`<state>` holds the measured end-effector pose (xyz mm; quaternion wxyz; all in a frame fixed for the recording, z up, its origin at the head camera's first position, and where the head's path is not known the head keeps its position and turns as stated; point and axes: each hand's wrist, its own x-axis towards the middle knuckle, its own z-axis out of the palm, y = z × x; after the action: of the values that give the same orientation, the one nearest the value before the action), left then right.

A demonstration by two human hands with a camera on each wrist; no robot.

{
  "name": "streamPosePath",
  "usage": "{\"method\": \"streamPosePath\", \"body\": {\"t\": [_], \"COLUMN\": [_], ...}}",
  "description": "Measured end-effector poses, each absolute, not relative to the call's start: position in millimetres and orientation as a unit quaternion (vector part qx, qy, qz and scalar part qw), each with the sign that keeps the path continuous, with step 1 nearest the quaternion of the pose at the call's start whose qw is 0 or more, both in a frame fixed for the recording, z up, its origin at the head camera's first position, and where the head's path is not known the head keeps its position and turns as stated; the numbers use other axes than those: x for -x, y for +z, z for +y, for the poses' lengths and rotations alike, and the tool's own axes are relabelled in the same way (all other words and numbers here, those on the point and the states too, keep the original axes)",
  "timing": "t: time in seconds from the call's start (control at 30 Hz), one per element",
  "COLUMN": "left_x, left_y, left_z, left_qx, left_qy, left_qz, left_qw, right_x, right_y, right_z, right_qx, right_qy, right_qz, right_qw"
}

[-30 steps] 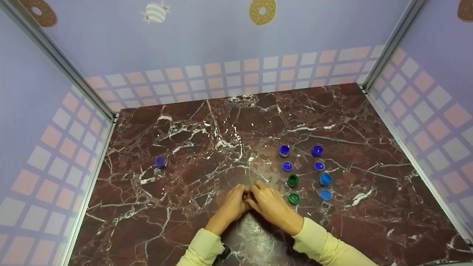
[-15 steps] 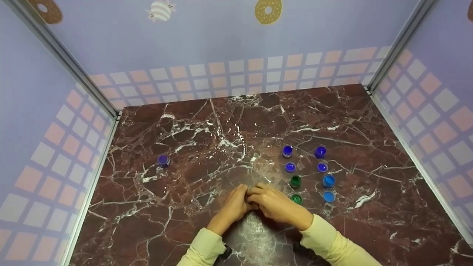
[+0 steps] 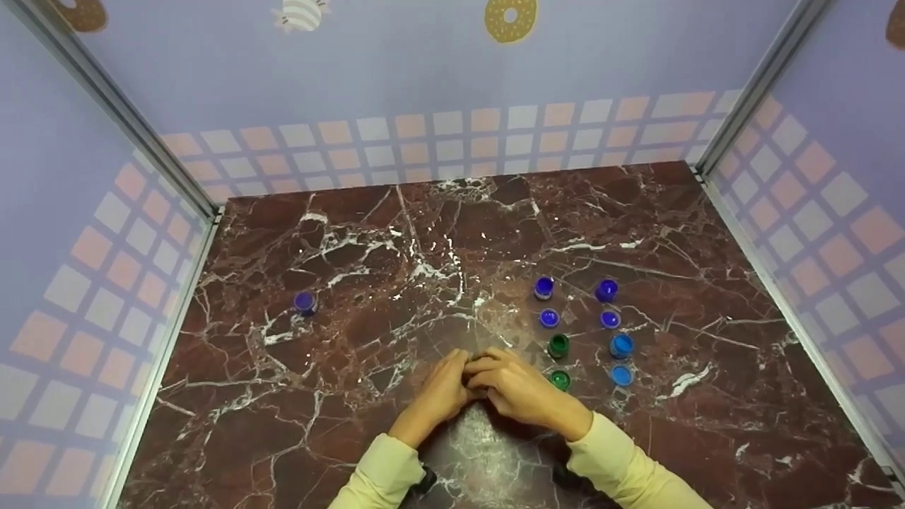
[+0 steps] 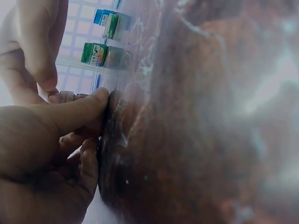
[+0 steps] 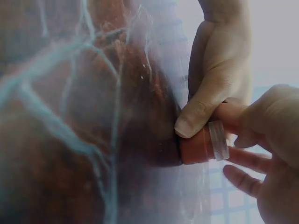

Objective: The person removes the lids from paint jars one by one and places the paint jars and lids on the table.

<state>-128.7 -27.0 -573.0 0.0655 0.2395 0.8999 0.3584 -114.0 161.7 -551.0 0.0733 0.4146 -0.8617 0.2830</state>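
Both hands meet near the front middle of the table in the head view. My left hand (image 3: 440,389) grips a small reddish paint jar (image 5: 196,148), its thumb (image 5: 191,122) pressed on the jar's side. The jar stands on the table, mostly hidden by fingers in the head view. My right hand (image 3: 523,390) has curled fingers around the jar's clear ribbed lid (image 5: 218,140). That same lid (image 4: 67,96) shows between the two hands in the left wrist view.
Right of the hands stand uncovered paint jars: two violet-blue (image 3: 544,287), one green (image 3: 558,346), one light blue (image 3: 621,345). Their lids lie in front of them, such as the green lid (image 3: 559,380). A purple-topped jar (image 3: 305,302) stands at left. Patterned walls (image 3: 452,141) border the marble-look table (image 3: 339,424).
My right hand has turned at the jar's lid, its fingers more curled than a second ago. My left hand keeps its hold. The head view shifts slightly.
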Motion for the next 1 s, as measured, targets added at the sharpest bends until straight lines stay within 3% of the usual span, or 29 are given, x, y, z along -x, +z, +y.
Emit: {"method": "streamPosePath", "body": {"t": [0.27, 0.43, 0.73, 1.0], "left_x": [129, 129, 131, 128], "left_y": [-572, -572, -577, -578], "left_z": [-28, -26, -26, -27], "left_qx": [-0.251, -0.253, -0.293, -0.287], "left_qy": [0.361, 0.363, 0.363, 0.356], "left_qz": [0.896, 0.895, 0.885, 0.889], "left_qw": [0.058, 0.056, 0.000, -0.003], "right_x": [109, 106, 100, 97], "right_y": [-551, -549, -550, -551], "right_z": [159, 153, 137, 127], "right_qx": [-0.303, -0.221, -0.193, -0.151], "right_qy": [0.368, 0.321, 0.227, 0.196], "right_qz": [-0.871, -0.910, -0.941, -0.957], "right_qw": [0.120, 0.141, 0.161, 0.149]}}
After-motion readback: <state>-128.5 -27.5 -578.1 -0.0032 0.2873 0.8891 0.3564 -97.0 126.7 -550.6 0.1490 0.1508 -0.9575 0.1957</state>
